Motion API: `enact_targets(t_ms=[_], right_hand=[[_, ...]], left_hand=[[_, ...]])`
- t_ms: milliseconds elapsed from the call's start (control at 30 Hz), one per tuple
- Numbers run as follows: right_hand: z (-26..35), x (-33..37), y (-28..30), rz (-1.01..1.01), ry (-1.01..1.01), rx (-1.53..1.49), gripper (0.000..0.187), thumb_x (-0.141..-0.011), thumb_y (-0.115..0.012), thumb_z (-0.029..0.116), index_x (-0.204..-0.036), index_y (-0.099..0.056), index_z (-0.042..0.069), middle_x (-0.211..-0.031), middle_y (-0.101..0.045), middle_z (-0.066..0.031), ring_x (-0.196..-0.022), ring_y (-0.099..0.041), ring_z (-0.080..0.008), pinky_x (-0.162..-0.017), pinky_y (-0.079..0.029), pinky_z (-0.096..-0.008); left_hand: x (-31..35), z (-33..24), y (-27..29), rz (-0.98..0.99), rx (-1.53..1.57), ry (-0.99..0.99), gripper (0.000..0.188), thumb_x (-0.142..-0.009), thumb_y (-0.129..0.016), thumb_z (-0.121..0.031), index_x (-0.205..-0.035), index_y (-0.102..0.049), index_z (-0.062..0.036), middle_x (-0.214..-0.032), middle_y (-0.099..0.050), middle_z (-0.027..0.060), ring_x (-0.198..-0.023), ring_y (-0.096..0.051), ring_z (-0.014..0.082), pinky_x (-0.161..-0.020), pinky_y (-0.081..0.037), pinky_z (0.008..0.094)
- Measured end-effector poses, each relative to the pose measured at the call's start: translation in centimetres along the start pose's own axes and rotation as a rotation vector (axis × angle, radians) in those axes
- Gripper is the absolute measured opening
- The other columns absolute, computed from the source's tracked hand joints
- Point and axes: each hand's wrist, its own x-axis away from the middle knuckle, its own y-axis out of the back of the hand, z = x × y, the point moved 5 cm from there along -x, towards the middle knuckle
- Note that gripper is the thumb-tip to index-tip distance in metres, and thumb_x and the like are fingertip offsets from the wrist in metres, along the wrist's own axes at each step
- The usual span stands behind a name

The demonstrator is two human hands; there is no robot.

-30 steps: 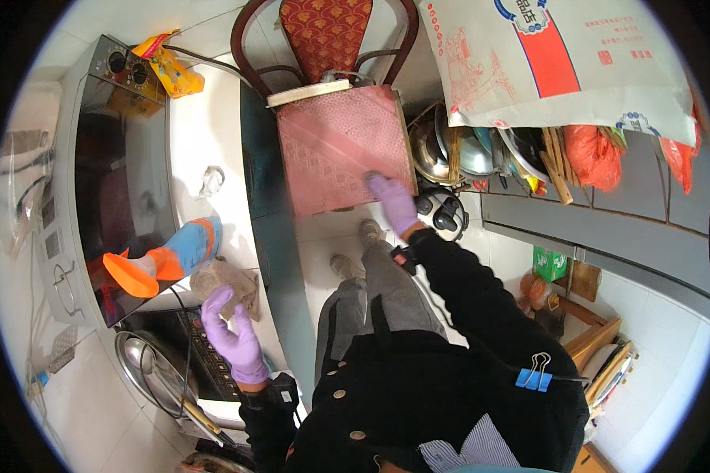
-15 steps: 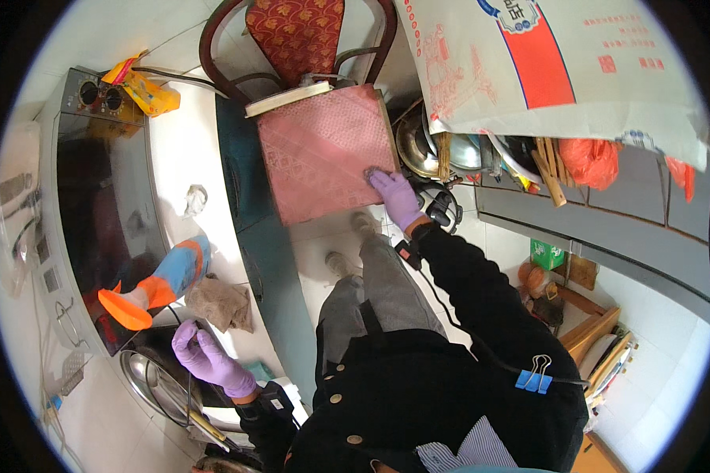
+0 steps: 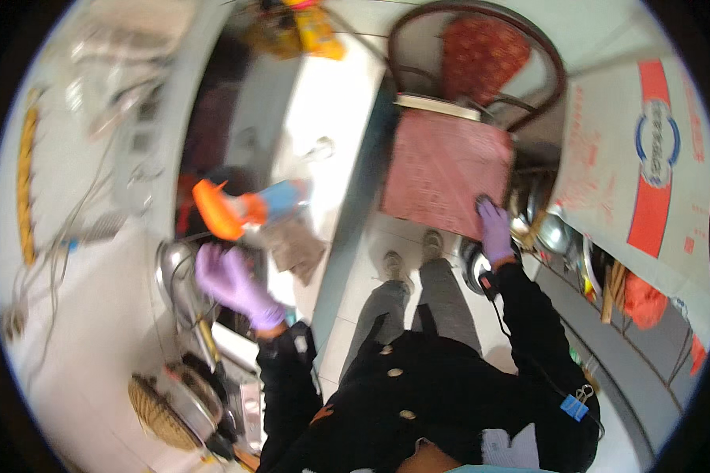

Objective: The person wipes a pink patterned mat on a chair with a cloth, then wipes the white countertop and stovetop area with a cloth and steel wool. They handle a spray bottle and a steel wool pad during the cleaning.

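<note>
My right hand [image 3: 495,229], in a purple glove, has its fingertips on a small dark grey scrubber [image 3: 481,202]. It presses this against the near right corner of a square pinkish-red patterned panel [image 3: 442,169], which lies level in front of a chair's red back [image 3: 485,57]. My left hand [image 3: 237,285], gloved the same way, hovers at the left beside the counter with fingers loosely bent and nothing visible in them. Near it are a brown cloth [image 3: 292,246] and a spray bottle [image 3: 272,203] with an orange head and blue body.
A dark-fronted oven [image 3: 221,150] stands on the white counter [image 3: 323,98], with a yellow packet [image 3: 319,31] beyond. Metal pans [image 3: 177,272] and a woven basket [image 3: 162,410] are at the lower left. A printed sheet [image 3: 607,165] covers a shelf of pots and a red bag [image 3: 645,301] on the right.
The whole view has swung, shifting the chair and panel rightward. My right hand stays near the panel's corner with the scrubber. My left hand remains beside the counter, blurred by motion.
</note>
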Motion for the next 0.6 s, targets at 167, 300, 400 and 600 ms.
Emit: enact_targets(t_ms=[167,300,400,600], right_hand=[[0.3,1.2,0.0,-0.174,0.015,-0.173,0.042,-0.087,-0.053,0.006,-0.128,-0.063,0.008,-0.14,-0.056,-0.0062,-0.104,-0.057,-0.031,-0.094,-0.047,-0.0389],[0.3,0.3,-0.2,-0.149,0.108,0.003,0.041,-0.088,-0.052,0.009,-0.128,-0.064,0.01,-0.139,-0.057,-0.0068,-0.104,-0.058,-0.0305,-0.091,-0.048,-0.0371],[0.3,0.6,-0.4,-0.095,0.056,-0.002,0.042,-0.088,-0.05,0.01,-0.129,-0.063,0.01,-0.135,-0.059,-0.0075,-0.103,-0.059,-0.0296,-0.089,-0.048,-0.0363],[0.1,1.3,-0.3,-0.068,-0.056,-0.08,0.04,-0.087,-0.05,0.007,-0.125,-0.062,0.008,-0.125,-0.061,-0.0075,-0.103,-0.061,-0.0297,-0.091,-0.049,-0.0375]], left_hand=[[-1.1,2.2,-4.1,0.27,-0.056,0.012,0.098,-0.074,-0.086,-0.012,-0.151,-0.028,0.0013,-0.146,-0.039,0.0169,-0.137,-0.038,0.0273,-0.117,-0.028,0.0413],[-2.8,2.7,-6.2,0.366,0.137,0.01,0.096,-0.074,-0.086,-0.009,-0.151,-0.029,0.0006,-0.141,-0.048,0.0156,-0.127,-0.05,0.0244,-0.108,-0.04,0.0353],[-4.3,2.9,-8.0,0.321,0.308,0.06,0.087,-0.077,-0.083,-0.006,-0.149,-0.035,-0.0001,-0.129,-0.056,0.012,-0.108,-0.058,0.0176,-0.093,-0.051,0.032],[-3.7,-1.9,-10.6,0.531,0.165,-0.063,0.061,-0.082,-0.075,-0.001,-0.139,-0.052,-0.0043,-0.108,-0.064,0.0057,-0.076,-0.059,0.0085,-0.072,-0.051,0.0243]])
